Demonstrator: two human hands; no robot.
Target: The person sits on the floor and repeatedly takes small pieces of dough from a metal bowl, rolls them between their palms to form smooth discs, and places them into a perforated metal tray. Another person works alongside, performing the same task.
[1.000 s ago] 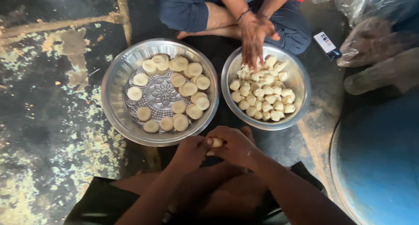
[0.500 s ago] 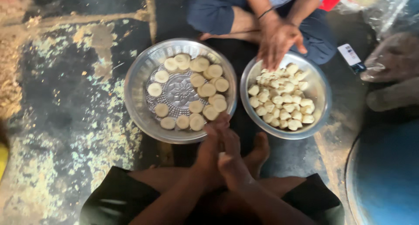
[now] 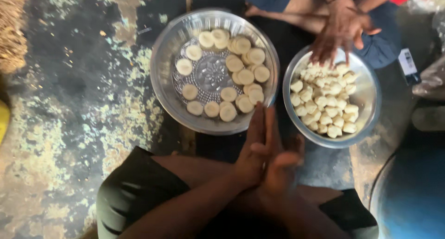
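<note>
Head view, near: left hand (image 3: 252,148) and right hand (image 3: 280,167) pressed palm to palm over the lap, fingers straight; anything between the palms is hidden, so grip cannot be told.
Dough piece: not visible; if one is there, it sits inside the pressed palms.
Left bowl (image 3: 163,72): steel, just beyond the fingertips, holds flattened dough discs (image 3: 229,93) ringed round its patterned base, part of the base bare.
Right bowl (image 3: 371,95): steel, beside the first, piled with rough dough lumps (image 3: 327,102).
Progress, judged: roughly twenty discs shaped, a bigger heap of lumps left, so under half done.
Disc look: pale, smooth, round, flat-topped, some overlapping.
Far: another person's hands (image 3: 340,30) reaching over the lump bowl's far rim.
Floor (image 3: 69,104): dark, flaking.
</note>
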